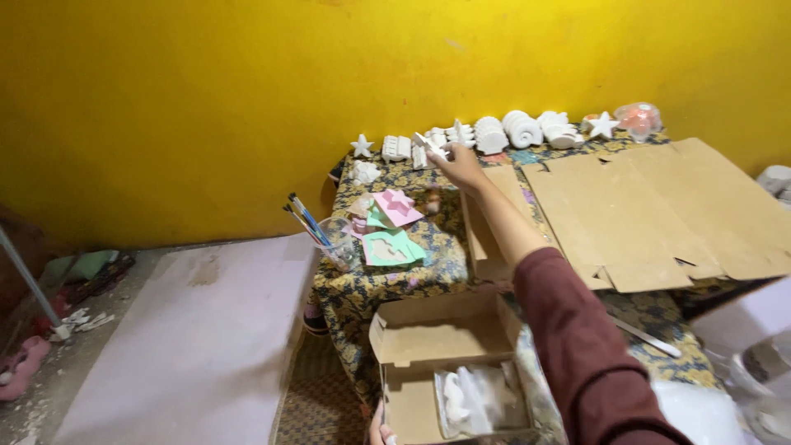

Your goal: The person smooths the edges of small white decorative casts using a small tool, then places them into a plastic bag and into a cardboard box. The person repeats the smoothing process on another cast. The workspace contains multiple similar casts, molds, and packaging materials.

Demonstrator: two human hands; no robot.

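Observation:
My right hand (461,167), in a dark red sleeve, reaches far across the low table (412,276) and its fingers close on a white plaster figure (430,147) in the row of white plaster casts (494,133) along the yellow wall. Only the fingertips of my left hand (379,432) show at the bottom edge, touching the front rim of an open cardboard box (428,346). The box holds a clear plastic bag with white pieces (478,400).
Pink and green moulds (391,227) and a clear cup of paintbrushes (329,235) sit on the patterned cloth. Flattened cardboard (659,210) covers the table's right side. A pale board (189,330) lies on the floor at left. A white star (602,125) stands at the back.

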